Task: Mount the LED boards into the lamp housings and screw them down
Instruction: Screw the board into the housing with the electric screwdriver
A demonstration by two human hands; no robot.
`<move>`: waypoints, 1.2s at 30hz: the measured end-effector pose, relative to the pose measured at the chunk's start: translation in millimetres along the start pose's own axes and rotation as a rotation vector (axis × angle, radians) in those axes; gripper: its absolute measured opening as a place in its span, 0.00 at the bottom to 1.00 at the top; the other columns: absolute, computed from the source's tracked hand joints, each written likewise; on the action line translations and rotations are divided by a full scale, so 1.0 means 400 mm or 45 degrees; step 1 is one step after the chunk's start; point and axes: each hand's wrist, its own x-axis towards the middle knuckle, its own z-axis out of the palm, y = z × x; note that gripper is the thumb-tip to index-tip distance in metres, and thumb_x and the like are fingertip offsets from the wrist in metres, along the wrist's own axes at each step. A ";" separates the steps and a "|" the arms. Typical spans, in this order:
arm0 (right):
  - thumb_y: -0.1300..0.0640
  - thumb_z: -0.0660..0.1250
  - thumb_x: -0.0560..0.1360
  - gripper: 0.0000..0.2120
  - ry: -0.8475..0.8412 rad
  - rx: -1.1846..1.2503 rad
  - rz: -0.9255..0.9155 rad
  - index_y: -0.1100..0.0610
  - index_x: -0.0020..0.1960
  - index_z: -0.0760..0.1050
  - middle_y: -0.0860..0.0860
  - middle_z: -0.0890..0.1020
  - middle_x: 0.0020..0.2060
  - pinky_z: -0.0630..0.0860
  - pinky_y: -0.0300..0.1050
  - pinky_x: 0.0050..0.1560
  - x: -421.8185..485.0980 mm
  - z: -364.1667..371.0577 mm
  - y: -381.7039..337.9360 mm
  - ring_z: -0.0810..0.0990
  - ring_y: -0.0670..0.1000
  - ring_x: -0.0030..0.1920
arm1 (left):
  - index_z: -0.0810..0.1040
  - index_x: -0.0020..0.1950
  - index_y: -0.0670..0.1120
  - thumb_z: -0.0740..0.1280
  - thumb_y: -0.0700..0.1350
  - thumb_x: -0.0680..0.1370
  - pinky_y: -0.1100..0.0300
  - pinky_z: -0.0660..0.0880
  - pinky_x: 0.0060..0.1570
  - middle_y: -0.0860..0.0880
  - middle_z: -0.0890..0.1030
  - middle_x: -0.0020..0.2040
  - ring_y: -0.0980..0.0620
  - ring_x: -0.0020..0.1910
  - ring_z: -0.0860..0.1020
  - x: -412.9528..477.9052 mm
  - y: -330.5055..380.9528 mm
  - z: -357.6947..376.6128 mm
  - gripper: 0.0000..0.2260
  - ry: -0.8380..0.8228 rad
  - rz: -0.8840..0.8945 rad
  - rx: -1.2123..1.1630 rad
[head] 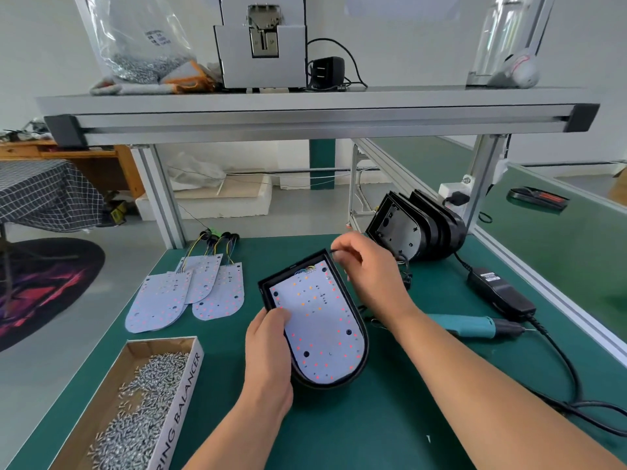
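The housing lies on the desk, a board seated inside; the left hand grips its left rim, thumb on the board; the right hand pinches a thin wire at its far end.

The lamp housing looked like black plastic with a slight sheen, and the LED board inside it was smooth, matt white. Bright metal screws filled a plain cardboard box — all on a matt green mat under a brushed aluminium frame.
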 end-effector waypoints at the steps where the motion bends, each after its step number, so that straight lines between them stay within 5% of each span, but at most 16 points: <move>1: 0.61 0.69 0.82 0.06 0.023 0.140 0.084 0.51 0.54 0.83 0.42 0.85 0.45 0.78 0.41 0.50 0.005 -0.001 -0.007 0.82 0.45 0.44 | 0.66 0.34 0.52 0.65 0.42 0.77 0.53 0.63 0.38 0.50 0.70 0.35 0.51 0.34 0.67 0.000 -0.001 0.002 0.14 -0.016 0.004 0.004; 5: 0.63 0.68 0.83 0.10 0.024 0.673 0.324 0.51 0.55 0.85 0.50 0.85 0.40 0.77 0.35 0.42 0.017 -0.004 -0.028 0.80 0.45 0.38 | 0.69 0.38 0.50 0.66 0.46 0.69 0.52 0.64 0.40 0.48 0.71 0.38 0.50 0.37 0.68 -0.006 0.006 0.011 0.06 -0.078 -0.007 -0.018; 10: 0.68 0.63 0.83 0.08 0.057 1.218 0.650 0.61 0.56 0.80 0.50 0.80 0.36 0.71 0.35 0.29 0.001 -0.006 -0.041 0.73 0.44 0.29 | 0.74 0.36 0.51 0.68 0.45 0.74 0.54 0.70 0.41 0.51 0.75 0.36 0.49 0.35 0.73 -0.013 0.003 0.024 0.08 -0.141 -0.063 -0.009; 19: 0.71 0.58 0.82 0.11 0.180 1.543 0.817 0.63 0.60 0.74 0.48 0.74 0.27 0.61 0.36 0.22 -0.038 -0.028 -0.068 0.63 0.45 0.24 | 0.84 0.43 0.51 0.74 0.52 0.72 0.49 0.77 0.51 0.47 0.84 0.47 0.46 0.46 0.82 -0.014 0.006 0.025 0.06 -0.208 0.010 -0.037; 22: 0.70 0.58 0.84 0.10 0.224 1.591 0.806 0.64 0.62 0.73 0.51 0.78 0.31 0.63 0.37 0.23 -0.046 -0.020 -0.082 0.65 0.46 0.25 | 0.86 0.50 0.50 0.71 0.51 0.77 0.44 0.79 0.56 0.45 0.87 0.54 0.43 0.51 0.84 -0.018 0.010 0.028 0.07 -0.287 -0.011 -0.093; 26: 0.63 0.62 0.86 0.10 0.205 1.366 0.832 0.67 0.65 0.74 0.60 0.76 0.39 0.72 0.46 0.36 -0.079 -0.003 -0.065 0.71 0.53 0.35 | 0.87 0.50 0.52 0.68 0.48 0.83 0.46 0.82 0.52 0.43 0.88 0.54 0.44 0.50 0.86 -0.014 0.007 0.030 0.08 -0.289 -0.040 -0.066; 28: 0.62 0.63 0.86 0.09 0.107 1.229 0.790 0.64 0.57 0.80 0.60 0.78 0.40 0.73 0.47 0.39 -0.098 -0.007 -0.063 0.73 0.55 0.38 | 0.87 0.49 0.52 0.67 0.48 0.83 0.47 0.81 0.50 0.44 0.88 0.53 0.44 0.50 0.86 -0.012 0.005 0.030 0.09 -0.274 -0.047 -0.046; 31: 0.43 0.60 0.87 0.25 -0.123 1.140 0.840 0.55 0.43 0.86 0.56 0.86 0.39 0.80 0.47 0.42 -0.120 -0.023 -0.078 0.82 0.53 0.39 | 0.86 0.51 0.49 0.66 0.47 0.85 0.43 0.81 0.55 0.42 0.88 0.55 0.42 0.52 0.86 -0.006 0.001 0.030 0.09 -0.245 -0.061 -0.008; 34: 0.25 0.58 0.80 0.40 -0.387 1.135 0.936 0.60 0.64 0.84 0.62 0.85 0.62 0.76 0.62 0.70 -0.142 -0.035 -0.070 0.84 0.58 0.62 | 0.83 0.54 0.47 0.67 0.48 0.85 0.40 0.81 0.58 0.43 0.87 0.54 0.44 0.50 0.84 0.000 -0.007 0.029 0.08 -0.136 -0.023 0.026; 36: 0.31 0.69 0.77 0.32 -0.455 1.002 0.858 0.56 0.66 0.83 0.56 0.85 0.64 0.72 0.62 0.75 -0.157 -0.039 -0.070 0.82 0.57 0.68 | 0.79 0.53 0.47 0.67 0.53 0.81 0.44 0.80 0.53 0.45 0.85 0.48 0.46 0.47 0.82 -0.005 -0.009 0.032 0.10 -0.073 0.041 0.093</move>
